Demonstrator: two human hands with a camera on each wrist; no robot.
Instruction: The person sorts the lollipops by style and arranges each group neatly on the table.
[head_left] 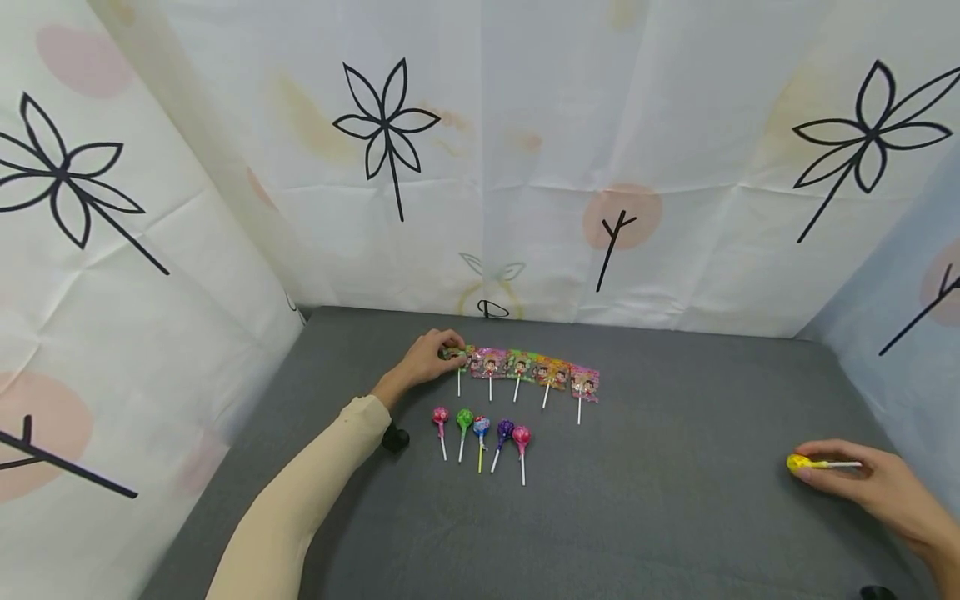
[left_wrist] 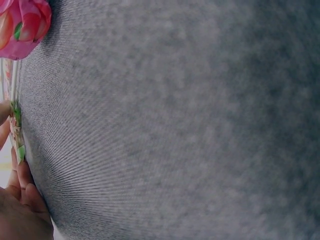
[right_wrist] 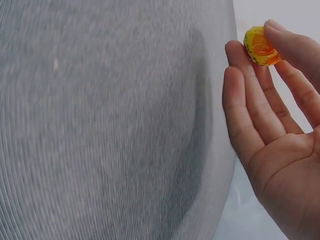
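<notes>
My left hand [head_left: 432, 357] is at the left end of a row of flat wrapped lollipops. Its thumb and fingers hold the edges of the leftmost one, a green-wrapped lollipop [head_left: 459, 360], which lies on the table with its white stick toward me. In the left wrist view, the green wrapper [left_wrist: 18, 117] shows between thumb and fingers. Off to the right, my right hand [head_left: 873, 483] pinches a yellow ball lollipop [head_left: 798, 463] above the table, its white stick pointing right. The right wrist view shows the yellow and orange wrapped candy [right_wrist: 261, 47] between thumb and fingertips.
Beside the held one lie pink [head_left: 489, 364], green [head_left: 521, 366], orange [head_left: 552, 373] and pink [head_left: 585, 383] flat lollipops. Nearer me is a row of ball lollipops: pink [head_left: 440, 415], green [head_left: 465, 418], blue [head_left: 482, 427], purple [head_left: 506, 430] and pink [head_left: 522, 436]. Patterned curtains [head_left: 540, 167] border the grey table [head_left: 637, 517].
</notes>
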